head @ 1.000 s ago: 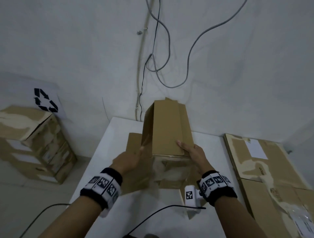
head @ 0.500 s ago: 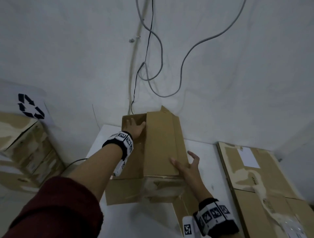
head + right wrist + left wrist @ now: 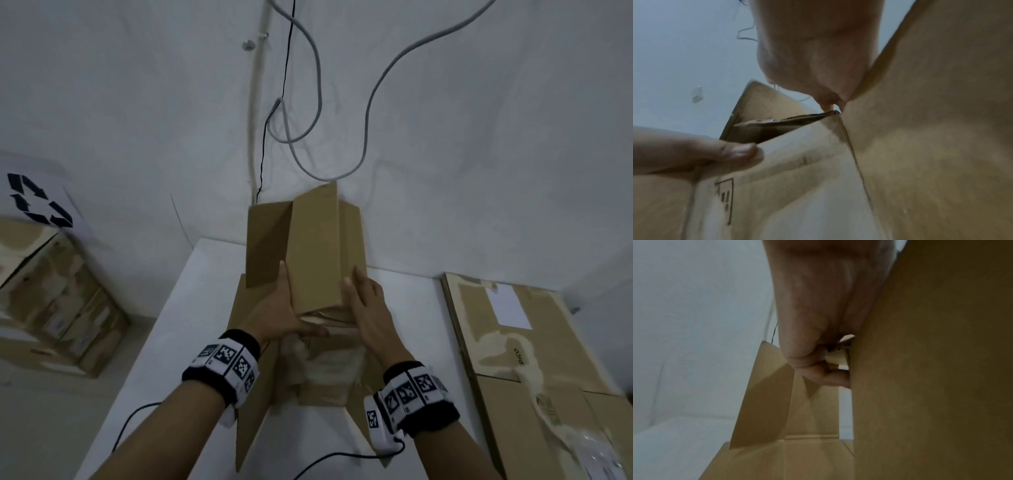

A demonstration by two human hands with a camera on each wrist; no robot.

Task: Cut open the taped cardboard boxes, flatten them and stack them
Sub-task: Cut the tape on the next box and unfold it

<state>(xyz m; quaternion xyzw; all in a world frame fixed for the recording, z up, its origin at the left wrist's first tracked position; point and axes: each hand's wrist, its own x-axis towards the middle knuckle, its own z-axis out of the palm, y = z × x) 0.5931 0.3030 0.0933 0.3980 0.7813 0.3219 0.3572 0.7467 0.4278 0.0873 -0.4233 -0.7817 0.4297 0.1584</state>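
Observation:
A brown cardboard box stands opened on the white table, one long panel raised and loose flaps spread around it. My left hand holds the panel's lower left corner, with fingers up along the left edge and the thumb across beneath it. In the left wrist view my fingers curl against the panel. My right hand lies flat with straight fingers on the panel's right side. Its palm presses against the cardboard in the right wrist view, and most of its fingers are hidden there.
Flattened boxes lie stacked at the table's right. Taped boxes sit piled on the floor at left, under a recycling sign. Cables hang on the wall behind. A black wire runs across the table's near edge.
My left hand drew back from the far left flap to the panel's lower left corner. My right hand shifted onto the panel's right side. The panel now stands more upright.

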